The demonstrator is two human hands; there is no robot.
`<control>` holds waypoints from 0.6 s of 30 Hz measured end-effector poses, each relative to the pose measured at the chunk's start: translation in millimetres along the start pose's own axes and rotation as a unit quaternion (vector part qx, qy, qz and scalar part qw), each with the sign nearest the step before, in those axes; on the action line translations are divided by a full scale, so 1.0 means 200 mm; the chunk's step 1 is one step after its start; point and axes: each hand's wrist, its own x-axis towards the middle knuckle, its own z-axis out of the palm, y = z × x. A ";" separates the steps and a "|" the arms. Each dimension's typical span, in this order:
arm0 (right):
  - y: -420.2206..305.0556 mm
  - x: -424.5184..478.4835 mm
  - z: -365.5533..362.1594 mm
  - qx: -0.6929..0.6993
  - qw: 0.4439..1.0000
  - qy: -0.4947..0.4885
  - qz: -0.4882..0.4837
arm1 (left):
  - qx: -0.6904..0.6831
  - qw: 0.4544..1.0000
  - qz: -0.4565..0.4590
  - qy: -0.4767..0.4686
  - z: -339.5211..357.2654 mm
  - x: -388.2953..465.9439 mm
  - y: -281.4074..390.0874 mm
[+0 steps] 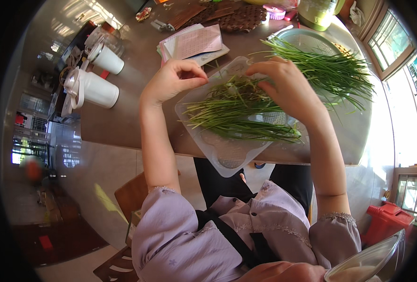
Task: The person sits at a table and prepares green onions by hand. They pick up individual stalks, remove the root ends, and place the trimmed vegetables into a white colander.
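Note:
A translucent plastic tray (226, 165) lies at the table's front edge, one corner jutting past it. On it rest long, thin green chives (226, 112), with a pile of brownish trimmings (235, 88) behind them. My left hand (178, 77) hovers over the tray's left rim, thumb and forefinger tips close together; whether a thin strand is between them, I cannot tell. Above the pile's right side is my right hand (289, 84), thumb and forefinger apart with nothing visible between them. More loose green chives (328, 70) lie across a plastic colander (300, 37) to the right.
Papers and booklets (194, 44) lie behind my left hand. Two white tumblers, one lidded with a handle (97, 88) and one smaller (108, 60), stand at left. A brown woven mat (240, 17) and a green-and-white jug (316, 14) are at the back.

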 end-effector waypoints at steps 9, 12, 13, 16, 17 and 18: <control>-0.12 0.04 0.08 -0.022 0.997 -0.037 -0.067 | 0.177 0.981 -0.021 -0.080 0.02 -0.08 0.03; -0.16 0.03 0.15 -0.009 0.992 -0.087 -0.094 | 0.224 0.969 -0.066 -0.077 0.02 -0.11 0.03; -0.18 0.03 0.16 -0.005 0.991 -0.094 -0.097 | 0.213 0.971 -0.066 -0.081 0.01 -0.12 0.03; -0.18 0.03 0.15 -0.028 0.992 -0.101 -0.065 | 0.185 0.977 -0.064 -0.086 -0.01 -0.13 0.03; -0.18 0.03 0.14 -0.030 0.993 -0.097 -0.057 | 0.176 0.979 -0.064 -0.083 -0.02 -0.14 0.04; -0.16 0.03 0.14 -0.030 0.995 -0.081 -0.057 | 0.168 0.980 -0.063 -0.081 -0.02 -0.15 0.04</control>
